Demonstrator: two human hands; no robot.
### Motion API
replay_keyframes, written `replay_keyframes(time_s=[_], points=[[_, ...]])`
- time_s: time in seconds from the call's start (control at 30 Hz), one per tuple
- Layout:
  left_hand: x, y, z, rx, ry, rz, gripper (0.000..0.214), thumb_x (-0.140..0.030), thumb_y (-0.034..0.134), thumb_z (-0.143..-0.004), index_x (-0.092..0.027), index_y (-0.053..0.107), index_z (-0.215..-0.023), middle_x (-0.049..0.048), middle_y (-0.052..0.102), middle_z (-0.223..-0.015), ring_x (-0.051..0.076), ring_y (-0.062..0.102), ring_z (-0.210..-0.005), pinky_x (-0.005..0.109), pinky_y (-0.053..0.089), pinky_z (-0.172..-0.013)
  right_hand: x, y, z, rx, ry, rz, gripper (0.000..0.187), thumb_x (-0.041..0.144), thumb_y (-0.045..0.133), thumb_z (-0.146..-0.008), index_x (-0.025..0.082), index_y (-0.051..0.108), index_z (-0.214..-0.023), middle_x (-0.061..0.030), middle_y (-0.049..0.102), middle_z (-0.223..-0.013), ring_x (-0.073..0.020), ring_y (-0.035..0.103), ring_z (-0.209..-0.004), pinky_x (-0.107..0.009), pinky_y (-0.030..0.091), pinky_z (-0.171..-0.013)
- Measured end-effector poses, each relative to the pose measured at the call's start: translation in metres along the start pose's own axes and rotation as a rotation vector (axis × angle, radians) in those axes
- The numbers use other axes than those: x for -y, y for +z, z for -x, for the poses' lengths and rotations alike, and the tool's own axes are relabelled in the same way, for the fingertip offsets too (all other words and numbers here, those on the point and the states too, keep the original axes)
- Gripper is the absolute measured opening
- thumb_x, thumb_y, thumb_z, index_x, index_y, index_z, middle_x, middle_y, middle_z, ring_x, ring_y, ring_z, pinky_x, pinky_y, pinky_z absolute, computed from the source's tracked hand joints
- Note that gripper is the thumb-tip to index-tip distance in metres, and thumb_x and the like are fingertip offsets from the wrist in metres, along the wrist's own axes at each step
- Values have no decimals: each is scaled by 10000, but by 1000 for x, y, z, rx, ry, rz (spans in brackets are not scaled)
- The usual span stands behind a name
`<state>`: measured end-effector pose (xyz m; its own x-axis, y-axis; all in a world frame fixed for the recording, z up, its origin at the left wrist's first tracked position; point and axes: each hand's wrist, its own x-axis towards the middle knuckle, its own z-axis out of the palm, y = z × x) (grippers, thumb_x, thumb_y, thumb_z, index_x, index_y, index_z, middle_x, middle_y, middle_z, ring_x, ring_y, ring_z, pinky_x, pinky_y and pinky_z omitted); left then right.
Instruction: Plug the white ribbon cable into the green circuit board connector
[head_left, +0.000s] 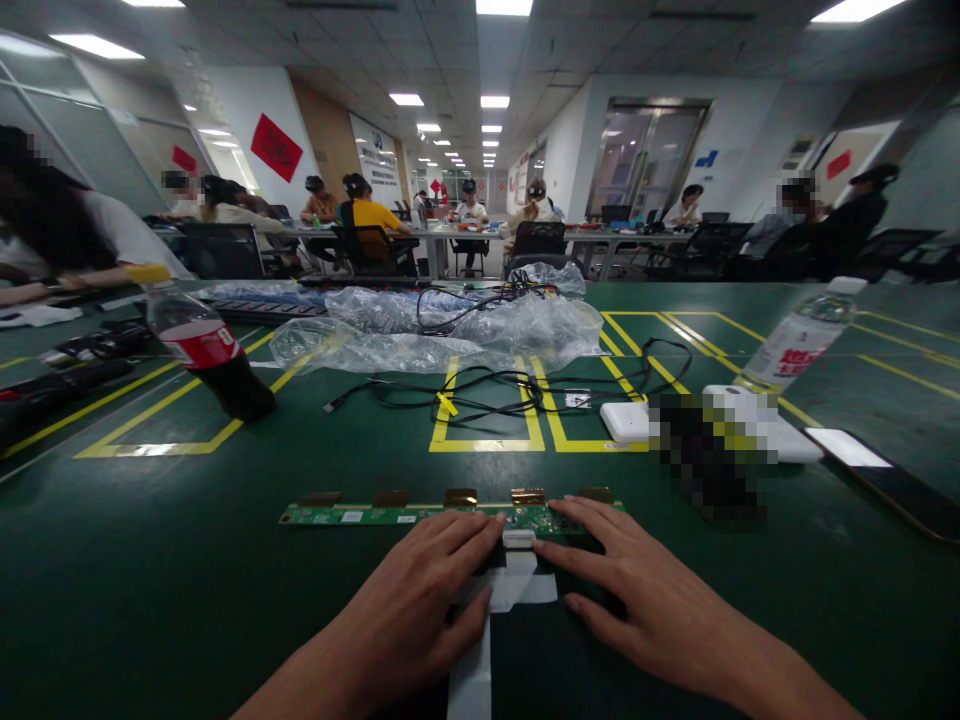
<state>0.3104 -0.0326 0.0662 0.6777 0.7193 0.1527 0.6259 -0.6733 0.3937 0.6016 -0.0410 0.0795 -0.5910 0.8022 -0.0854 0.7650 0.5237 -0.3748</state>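
Note:
A long narrow green circuit board with several copper-coloured tabs along its far edge lies on the green table mat. A white flat ribbon cable runs from its middle toward me. My left hand lies flat, fingers stretched out, with fingertips at the board's near edge and thumb resting on the cable. My right hand is also flat with fingers spread, its fingertips touching the board just right of the cable's connector.
A cola bottle stands at the left and a water bottle at the right. Clear plastic wrap and black cables lie behind the board. A white box and a phone sit at the right. People sit at tables beyond.

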Motion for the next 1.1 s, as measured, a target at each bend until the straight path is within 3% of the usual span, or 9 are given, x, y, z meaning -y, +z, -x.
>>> replay_keyframes(time_s=[0.33, 0.83, 1.1], points=[[0, -1, 1, 6, 39, -18, 526, -150, 571, -906, -297, 544, -1410, 58, 544, -1468, 283, 510, -1342, 544, 462, -1100, 0, 0, 0, 0, -1, -1, 551, 357, 586, -969, 460, 438, -1490, -9, 283, -1656, -329, 256, -1502, -603, 249, -1187], [-1, 1, 2, 49, 28, -90, 517, -165, 548, -926, -278, 536, -1431, 70, 517, -1506, 302, 478, -1378, 582, 450, -1105, 0, -1, -1, -1, -3, -26, 544, 345, 593, -966, 446, 457, -1483, -7, 301, -1650, -331, 268, -1496, -592, 251, -1190], [-2, 1, 2, 8, 46, -92, 528, -146, 558, -914, -271, 537, -1427, 80, 534, -1483, 305, 504, -1351, 581, 460, -1094, -2, 3, 0, -18, 2, -36, 561, 362, 605, -961, 447, 445, -1491, -3, 284, -1657, -342, 254, -1500, -609, 232, -1193]])
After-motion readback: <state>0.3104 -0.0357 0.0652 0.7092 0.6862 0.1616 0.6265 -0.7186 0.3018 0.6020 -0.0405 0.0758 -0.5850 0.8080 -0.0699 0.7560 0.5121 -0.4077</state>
